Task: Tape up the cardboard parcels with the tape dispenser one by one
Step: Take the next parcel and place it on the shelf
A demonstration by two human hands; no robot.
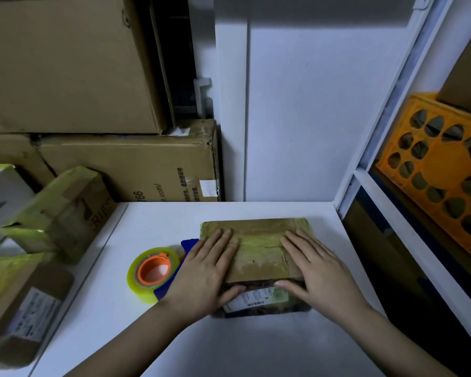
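Cardboard parcel [259, 248] lies flat on the white bench [229, 344], toward its back right part, top face crossed with yellowish tape. Near edge carries a white printed label [253, 298]; text too small to read.

Left hand [210, 270] rests palm down on the parcel's left part, fingers [223, 240] straight and slightly spread, thumb hooked over the near edge. Right hand [314, 268] mirrors it on the right part, fingers flat and slightly apart, thumb on the near edge. Neither hand grips anything.

Tape dispenser [158, 270] lies on the bench just left of the parcel: blue body, orange hub, clear yellowish roll, partly hidden behind the left wrist.

Left edge: several taped parcels [63, 210] heaped together, one with a label. Behind them, large stacked cartons [136, 164]; print reads "766" and "com/", possibly partial. Right: shelving with an orange perforated crate [441, 164].
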